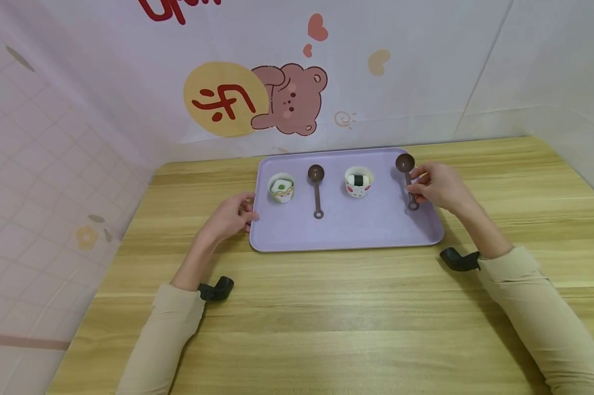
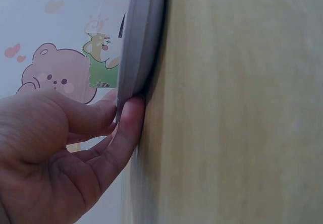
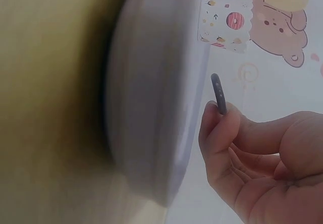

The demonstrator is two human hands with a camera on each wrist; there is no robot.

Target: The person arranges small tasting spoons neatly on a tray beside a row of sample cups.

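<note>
A lilac tray (image 1: 376, 230) lies on the wooden table. My left hand (image 1: 231, 216) grips its left rim; in the left wrist view the thumb is on one side of the tray edge (image 2: 139, 42) and a finger on the other. Over the tray's right end, my right hand (image 1: 437, 186) pinches the handle of a brown measuring spoon (image 1: 404, 162). In the right wrist view the spoon's handle end (image 3: 218, 94) stands off the tray. A second brown measuring spoon (image 1: 316, 174) lies between two small patterned paper cups, the left cup (image 1: 283, 195) and the right cup (image 1: 358, 190).
The left cup holds a white piece with a green dot (image 1: 281, 187); in the right cup is a white piece with a black band (image 1: 358, 180). Behind the table (image 1: 326, 318) hangs a white sheet printed with a bear (image 1: 297, 101).
</note>
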